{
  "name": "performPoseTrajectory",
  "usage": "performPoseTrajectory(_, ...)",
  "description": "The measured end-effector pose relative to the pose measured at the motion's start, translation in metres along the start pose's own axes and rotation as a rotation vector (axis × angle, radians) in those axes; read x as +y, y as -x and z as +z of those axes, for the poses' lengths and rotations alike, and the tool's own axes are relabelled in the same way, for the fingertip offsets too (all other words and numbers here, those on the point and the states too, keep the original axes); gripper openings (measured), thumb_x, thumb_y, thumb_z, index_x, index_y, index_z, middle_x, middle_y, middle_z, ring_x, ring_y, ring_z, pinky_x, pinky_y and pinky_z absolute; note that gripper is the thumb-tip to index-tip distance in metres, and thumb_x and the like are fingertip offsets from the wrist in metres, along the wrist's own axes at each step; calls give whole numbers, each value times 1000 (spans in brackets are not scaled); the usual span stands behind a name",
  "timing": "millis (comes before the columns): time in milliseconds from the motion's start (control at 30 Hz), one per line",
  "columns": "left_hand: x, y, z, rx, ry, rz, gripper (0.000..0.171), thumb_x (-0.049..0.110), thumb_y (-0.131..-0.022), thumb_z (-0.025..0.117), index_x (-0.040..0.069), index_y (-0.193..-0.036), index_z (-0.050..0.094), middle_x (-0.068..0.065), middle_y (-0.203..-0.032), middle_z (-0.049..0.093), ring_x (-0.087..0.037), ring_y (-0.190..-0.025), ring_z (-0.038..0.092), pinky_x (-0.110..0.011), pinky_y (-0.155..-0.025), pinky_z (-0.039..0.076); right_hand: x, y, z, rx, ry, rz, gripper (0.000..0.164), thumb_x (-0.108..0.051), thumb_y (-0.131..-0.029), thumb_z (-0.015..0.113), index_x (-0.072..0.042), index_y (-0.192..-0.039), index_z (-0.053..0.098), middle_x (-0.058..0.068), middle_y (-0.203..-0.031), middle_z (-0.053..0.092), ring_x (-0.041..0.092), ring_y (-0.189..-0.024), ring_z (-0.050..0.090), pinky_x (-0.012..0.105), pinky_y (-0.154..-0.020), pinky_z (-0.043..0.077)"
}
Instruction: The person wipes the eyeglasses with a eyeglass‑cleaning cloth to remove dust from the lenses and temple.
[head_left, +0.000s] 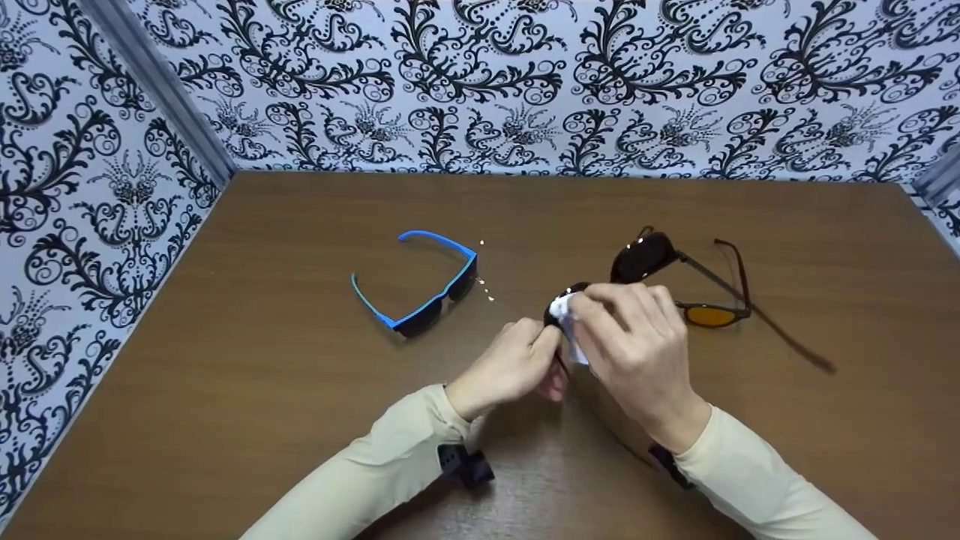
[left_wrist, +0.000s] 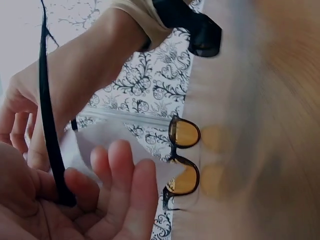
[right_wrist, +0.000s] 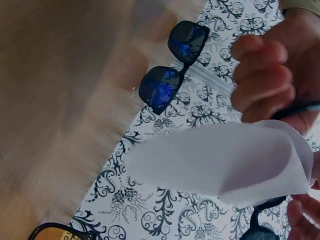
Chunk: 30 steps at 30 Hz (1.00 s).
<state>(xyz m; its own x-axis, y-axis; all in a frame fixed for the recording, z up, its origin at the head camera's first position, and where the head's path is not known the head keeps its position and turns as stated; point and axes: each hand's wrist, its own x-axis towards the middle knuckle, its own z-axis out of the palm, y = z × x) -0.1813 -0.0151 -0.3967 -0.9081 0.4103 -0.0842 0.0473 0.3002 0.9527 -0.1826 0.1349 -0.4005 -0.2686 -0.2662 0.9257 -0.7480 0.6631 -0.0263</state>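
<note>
A pair of dark sunglasses [head_left: 645,259] is held above the table between both hands. My left hand [head_left: 514,364] pinches them at the side near one lens. In the left wrist view a black temple arm [left_wrist: 47,110] runs up from that hand, its other fingers loosely bent. My right hand [head_left: 637,345] grips a white cloth [head_left: 579,346] against the left-hand lens, covering part of it. Seen from the right wrist, the folded cloth [right_wrist: 215,162] hangs in front of the sunglasses and hides much of them.
Blue-framed sunglasses [head_left: 427,307] lie with temples spread on the left of the brown table [head_left: 285,390]. Glasses with yellow lenses [head_left: 712,316] lie right of the hands, partly hidden by the right hand. Patterned wall panels [head_left: 480,82] stand behind and at the sides.
</note>
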Motion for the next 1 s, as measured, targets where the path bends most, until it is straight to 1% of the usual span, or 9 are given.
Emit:
performPoseTrajectory(167, 2, 0, -1, -59, 137, -42, 38, 5, -95, 32, -7, -73, 60, -7, -53, 57, -14, -42, 58, -34, -49, 54, 2, 6, -4, -68, -46, -69, 21, -15, -98, 55, -3, -87, 69, 12, -86, 64, 29, -69, 55, 41, -59, 42)
performPoseTrajectory(300, 0, 2, -2, -86, 209, -120, 36, 8, -94, 33, -3, -68, 56, -7, -50, 55, -14, -40, 56, -34, -47, 54, 7, 13, -10, -114, 59, -113, 24, -18, -98, 52, -5, -86, 69, 12, -84, 64, 31, -71, 55, 44, -59, 42)
performPoseTrajectory(433, -1, 2, 0, -83, 155, -183, 36, 11, -92, 36, 3, -60, 51, -7, -48, 54, -15, -38, 54, -33, -45, 53, 10, 13, -12, -96, 187, -97, 20, -15, -95, 54, -3, -86, 69, 12, -82, 64, 32, -69, 53, 46, -59, 39)
performPoseTrajectory(500, -1, 2, 1, -84, 123, -195, 37, 12, -92, 36, 4, -59, 50, -7, -48, 54, -15, -37, 53, -32, -44, 53, 10, 11, -9, -75, 201, -84, 17, -13, -93, 56, -2, -88, 69, 12, -83, 64, 33, -69, 53, 47, -60, 38)
performPoseTrajectory(633, -1, 1, 2, -90, 117, -213, 36, 12, -93, 36, 4, -63, 53, -6, -48, 53, -14, -36, 51, -29, -42, 50, 8, 10, -5, -74, 96, -80, 16, -14, -93, 57, -4, -88, 69, 11, -84, 64, 32, -72, 54, 48, -65, 37)
performPoseTrajectory(700, -1, 0, 1, -82, 129, -227, 35, 13, -93, 36, 4, -65, 54, -6, -48, 52, -13, -36, 50, -27, -41, 49, 8, 12, -5, -122, 25, -80, 16, -15, -92, 57, -5, -87, 68, 10, -84, 64, 31, -74, 54, 50, -69, 36)
performPoseTrajectory(767, -2, 1, 0, -74, 118, -237, 35, 13, -93, 36, 4, -65, 54, -6, -47, 51, -13, -35, 49, -26, -39, 47, 8, 13, -7, -177, 0, -80, 13, -14, -89, 58, -6, -85, 67, 9, -83, 64, 31, -76, 54, 51, -71, 36)
performPoseTrajectory(867, -4, 2, -2, -75, 74, -242, 38, 12, -92, 36, 3, -59, 53, -6, -46, 52, -13, -34, 50, -28, -39, 49, 8, 14, -10, -214, 62, -88, 9, -13, -85, 61, -6, -85, 67, 10, -82, 63, 32, -77, 54, 52, -71, 35)
performPoseTrajectory(1000, -4, 2, -1, -96, 39, -243, 40, 12, -90, 37, 3, -53, 51, -8, -46, 54, -15, -35, 53, -35, -44, 53, 7, 11, -8, -144, 166, -118, 10, -10, -87, 61, -3, -86, 68, 11, -83, 62, 32, -75, 53, 53, -69, 34)
